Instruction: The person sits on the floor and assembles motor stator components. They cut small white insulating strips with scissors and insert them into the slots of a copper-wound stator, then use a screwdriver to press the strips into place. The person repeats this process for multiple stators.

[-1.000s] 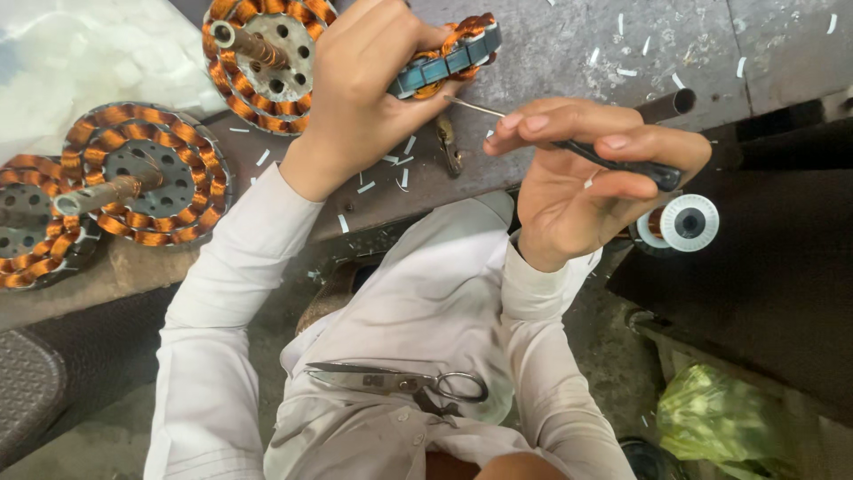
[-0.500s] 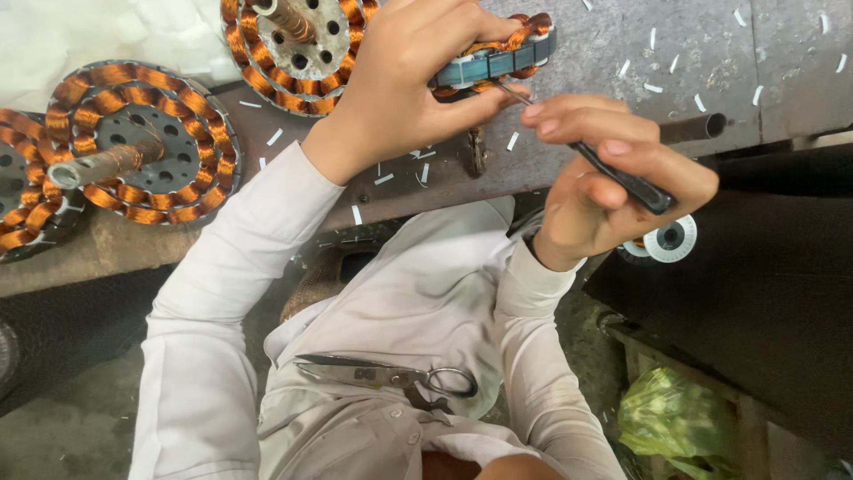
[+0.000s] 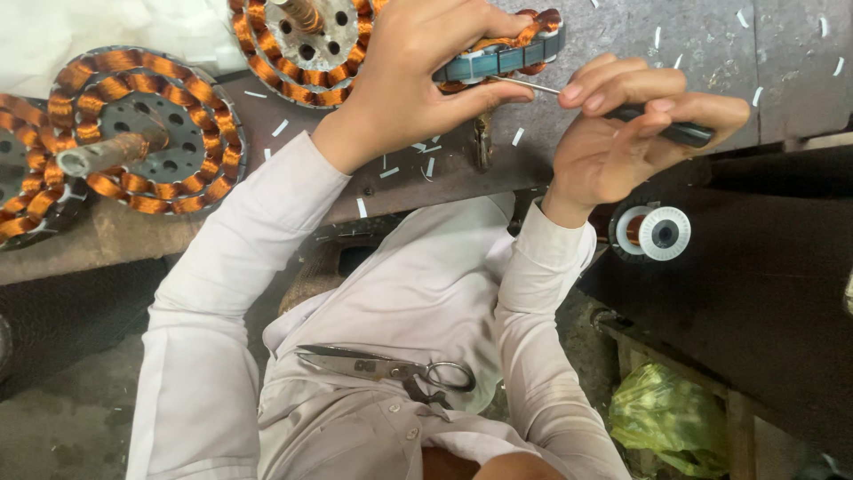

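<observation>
seen from above, the left hand reaches forward over the table, its grip closed around a wound stator, thumb under the rim and fingers curled over the top. the stator is a round metal core ringed with glossy copper-orange wire coils and a grey-blue laminated edge, held at the table's near edge. the right hand sits just beside it, wrist bent, its grip narrow and pinched around a thin tool with a dark handle; the tool's slim metal tip touches the stator's rim. both arms wear pale, soft long sleeves.

the table is rough grey metal, scattered with small white paper slivers. to the left lie two more stators: a second stator with a worn steel shaft, and a third stator partly cut off by the frame. a white spool of copper wire sits below the right hand. steel scissors rest on the person's lap. a crumpled green bag lies on the floor at lower right.
</observation>
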